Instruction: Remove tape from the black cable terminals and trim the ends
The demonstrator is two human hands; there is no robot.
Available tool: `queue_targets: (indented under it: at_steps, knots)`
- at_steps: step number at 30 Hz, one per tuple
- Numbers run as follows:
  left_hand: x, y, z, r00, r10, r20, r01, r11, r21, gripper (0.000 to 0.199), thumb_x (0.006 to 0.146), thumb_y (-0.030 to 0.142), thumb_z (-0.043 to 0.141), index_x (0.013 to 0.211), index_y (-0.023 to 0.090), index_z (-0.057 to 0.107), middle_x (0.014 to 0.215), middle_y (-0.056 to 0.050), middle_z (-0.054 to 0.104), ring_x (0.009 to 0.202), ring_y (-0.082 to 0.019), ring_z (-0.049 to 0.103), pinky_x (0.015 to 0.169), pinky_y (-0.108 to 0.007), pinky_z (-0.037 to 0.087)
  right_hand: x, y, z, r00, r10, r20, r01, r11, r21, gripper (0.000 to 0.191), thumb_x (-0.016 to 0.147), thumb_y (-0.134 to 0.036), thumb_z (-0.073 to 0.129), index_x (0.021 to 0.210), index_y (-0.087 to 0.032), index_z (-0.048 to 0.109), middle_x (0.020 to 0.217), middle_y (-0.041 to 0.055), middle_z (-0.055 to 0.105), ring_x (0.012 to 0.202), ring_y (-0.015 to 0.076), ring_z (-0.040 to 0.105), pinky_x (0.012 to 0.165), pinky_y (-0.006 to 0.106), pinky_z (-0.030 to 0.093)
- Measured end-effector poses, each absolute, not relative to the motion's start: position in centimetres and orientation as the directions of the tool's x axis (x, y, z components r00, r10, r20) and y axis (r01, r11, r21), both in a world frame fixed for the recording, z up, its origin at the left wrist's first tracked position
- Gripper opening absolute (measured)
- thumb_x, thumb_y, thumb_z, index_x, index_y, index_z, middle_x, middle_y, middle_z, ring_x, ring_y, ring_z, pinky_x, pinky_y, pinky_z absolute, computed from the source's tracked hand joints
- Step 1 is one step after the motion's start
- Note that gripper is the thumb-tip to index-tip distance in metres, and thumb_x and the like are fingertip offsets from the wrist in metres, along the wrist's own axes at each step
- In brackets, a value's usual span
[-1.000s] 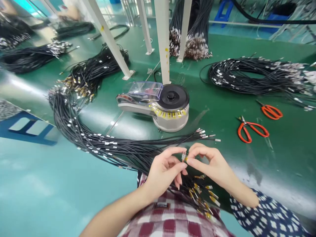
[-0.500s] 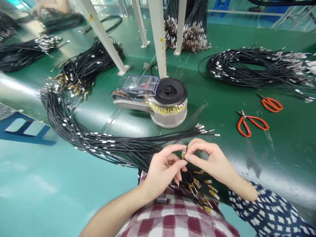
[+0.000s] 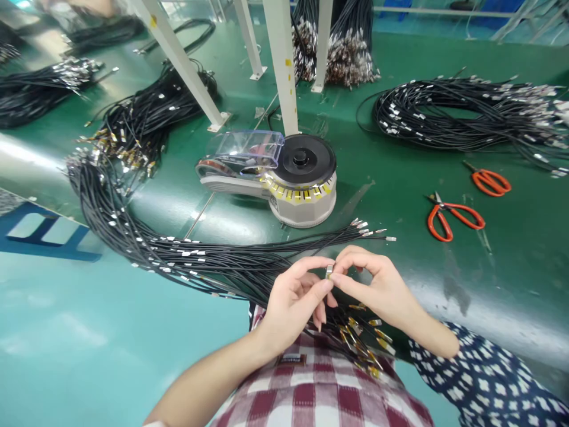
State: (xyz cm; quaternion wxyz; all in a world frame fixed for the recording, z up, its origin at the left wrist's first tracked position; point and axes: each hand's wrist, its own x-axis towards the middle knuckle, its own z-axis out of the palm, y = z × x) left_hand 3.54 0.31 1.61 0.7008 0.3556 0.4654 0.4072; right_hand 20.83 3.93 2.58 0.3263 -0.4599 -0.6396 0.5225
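Pinching, head view: left hand [image 3: 291, 305], thumb below and index finger above, on the connector [image 3: 329, 271]; its other fingers curl loosely beneath.
Right hand [image 3: 384, 287]: thumb and index finger pinched together at the connector's side; what lies between these tips is too small to tell.
Connector: small, silvery, between both hands, above the table edge and in front of the dispenser.
Dispenser [image 3: 304, 209]: pale body, black disc [image 3: 317, 160] on top; yellow strips [image 3: 288, 194] line its near rim; a clear cover [image 3: 249, 147] spans its left part.
Cables: a long black bundle [image 3: 153, 243] with white tags sweeps in from the left to beside the hands; yellow-wrapped ends [image 3: 383, 344] lie below the hands, over the checked apron [image 3: 306, 388].
Tools: cutters [image 3: 466, 213] and snips [image 3: 492, 182], both orange-handled, lie apart on the green table [image 3: 400, 190], to the right of the dispenser.
Beyond: a black coil [image 3: 400, 127] at right; white posts [image 3: 282, 68] behind the dispenser; a silver-tipped bundle [image 3: 351, 59] behind them; more cables at left, blurred at the edge.
Sleeve [image 3: 484, 367]: dark blue with white patches, on the right arm.
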Motion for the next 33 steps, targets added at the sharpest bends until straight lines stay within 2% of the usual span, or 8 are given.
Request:
queue_targets:
  at_steps: [7, 10, 13, 18, 27, 33]
  knots:
    - [3.2, 0.8, 0.7, 0.293, 0.898, -0.329, -0.321, 0.416, 0.85, 0.031, 0.091, 0.039, 0.064, 0.111, 0.016, 0.059, 0.06, 0.0, 0.067, 0.035, -0.008, 0.053, 0.032, -0.014, 0.041, 21.1, 4.1, 2.2, -0.412, 0.909, -0.062, 0.246, 0.046, -0.968, 0.015, 0.089, -0.028, 0.065, 0.077, -0.02, 0.067, 0.081, 0.0031, 0.066, 0.08, 0.0176, 0.061, 0.079, 0.032, 0.049]
    - [3.0, 0.7, 0.9, 0.295, 0.884, -0.363, -0.32, 0.449, 0.835, 0.035, 0.085, 0.036, 0.073, 0.108, 0.018, 0.054, 0.06, 0.003, 0.067, 0.035, -0.007, 0.052, 0.033, -0.014, 0.042, 21.3, 4.2, 2.4, -0.425, 0.904, -0.046, 0.234, 0.061, -0.97, 0.012, 0.09, -0.026, 0.064, 0.08, -0.02, 0.068, 0.084, 0.0035, 0.067, 0.081, 0.0178, 0.062, 0.079, 0.032, 0.049]
    - [3.0, 0.7, 1.0, 0.278, 0.867, -0.415, -0.317, 0.49, 0.812, 0.036, 0.077, 0.032, 0.08, 0.093, 0.019, 0.051, 0.06, 0.004, 0.067, 0.034, -0.007, 0.052, 0.032, -0.015, 0.043, 21.2, 4.3, 2.7, -0.418, 0.908, -0.036, 0.231, 0.068, -0.97, 0.01, 0.087, -0.026, 0.066, 0.079, -0.021, 0.069, 0.083, 0.0033, 0.068, 0.079, 0.0176, 0.063, 0.077, 0.031, 0.05]
    - [3.1, 0.8, 0.8, 0.268, 0.86, -0.434, -0.364, 0.507, 0.781, 0.031, 0.075, 0.03, 0.081, 0.075, 0.015, 0.054, 0.059, -0.001, 0.069, 0.035, -0.007, 0.053, 0.032, -0.015, 0.043, 20.9, 4.4, 2.5, -0.386, 0.921, -0.051, 0.23, 0.043, -0.972, 0.012, 0.085, -0.026, 0.068, 0.076, -0.02, 0.071, 0.08, 0.0031, 0.069, 0.076, 0.0172, 0.063, 0.075, 0.031, 0.051]
    - [3.0, 0.7, 0.9, 0.252, 0.846, -0.469, -0.343, 0.532, 0.774, 0.029, 0.075, 0.032, 0.08, 0.075, 0.013, 0.058, 0.066, -0.007, 0.074, 0.04, -0.006, 0.052, 0.037, -0.014, 0.03, 20.8, 4.6, 1.9, -0.384, 0.917, -0.106, 0.189, -0.035, -0.981, 0.015, 0.083, -0.028, 0.071, 0.071, -0.02, 0.072, 0.078, 0.003, 0.069, 0.074, 0.0168, 0.064, 0.073, 0.031, 0.049]
    - [2.9, 0.8, 0.6, 0.289, 0.846, -0.448, -0.34, 0.528, 0.778, 0.03, 0.078, 0.037, 0.077, 0.076, 0.013, 0.059, 0.065, -0.008, 0.074, 0.04, -0.005, 0.049, 0.041, -0.017, 0.026, 20.2, 4.6, 0.8, -0.373, 0.922, -0.102, 0.073, -0.081, -0.994, 0.018, 0.08, -0.033, 0.073, 0.068, -0.02, 0.071, 0.075, 0.0019, 0.067, 0.073, 0.0161, 0.061, 0.071, 0.031, 0.047]
